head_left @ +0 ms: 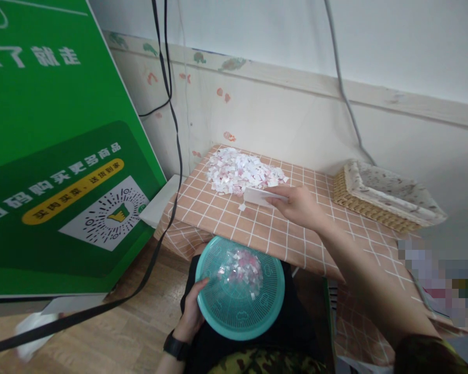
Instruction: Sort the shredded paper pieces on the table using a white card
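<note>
In the head view, the heap of paper scraps (237, 169) lies on the surface (288, 239) beyond the colander (234, 318), ahead and to the left of the right hand (298, 205). That hand is the nearer one, pinching a flat white card (258, 196) at the heap's near edge. Heap and card both stretch roughly left to right, their right ends slanting slightly toward the person. The left hand (191, 307) grips the colander's left rim, thumb over the edge (its fingers underneath are hidden). The colander sits over the lap, just below the surface's near edge, with more scraps inside.

A checked brown cloth covers the surface, and a lined wicker basket (368, 214) stands toward its far right side. Behind rises a pale wall (273, 104) with painted marks; a large green panel (54, 119) leans into view at left, above wood-patterned floor (156, 301).
</note>
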{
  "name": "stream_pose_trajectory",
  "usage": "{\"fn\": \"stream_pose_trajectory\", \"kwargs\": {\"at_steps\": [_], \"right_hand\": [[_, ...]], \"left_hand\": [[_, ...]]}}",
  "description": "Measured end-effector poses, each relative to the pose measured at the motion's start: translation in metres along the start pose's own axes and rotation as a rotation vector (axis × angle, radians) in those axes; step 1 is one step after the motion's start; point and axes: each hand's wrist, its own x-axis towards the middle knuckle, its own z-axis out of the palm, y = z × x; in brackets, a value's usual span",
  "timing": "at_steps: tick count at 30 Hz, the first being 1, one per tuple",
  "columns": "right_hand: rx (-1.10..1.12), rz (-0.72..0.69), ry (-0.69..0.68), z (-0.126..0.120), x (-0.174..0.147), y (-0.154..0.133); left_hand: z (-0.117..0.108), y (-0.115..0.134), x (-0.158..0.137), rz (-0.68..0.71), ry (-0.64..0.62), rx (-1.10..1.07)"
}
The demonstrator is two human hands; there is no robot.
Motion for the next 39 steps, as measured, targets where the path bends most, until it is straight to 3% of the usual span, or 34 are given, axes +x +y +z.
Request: {"fn": "stream_pose_trajectory", "kwargs": {"at_steps": [4, 8, 17, 28, 39], "right_hand": [[-0.126, -0.013, 0.022, 0.014, -0.028, -0.018], [-0.244, 0.091, 0.092, 0.030, -0.051, -0.025], [-0.014, 0.016, 0.079, 0.043, -0.068, -0.031], [-0.087, -0.076, 0.180, 0.051, -0.077, -0.044], [-0.188, -0.140, -0.034, 0.069, -0.053, -0.067]], "left_hand": [[-0.001, 0.000, 0.000, -0.013, -0.026, -0.005], [-0.004, -0.001, 0.001, 0.007, -0.015, 0.008], [-0.003, -0.002, 0.001, -0.008, -0.022, 0.015], [-0.003, -0.001, 0.002, -0.017, -0.051, -0.002], [0.001, -0.001, 0.001, -0.008, -0.009, 0.003]]}}
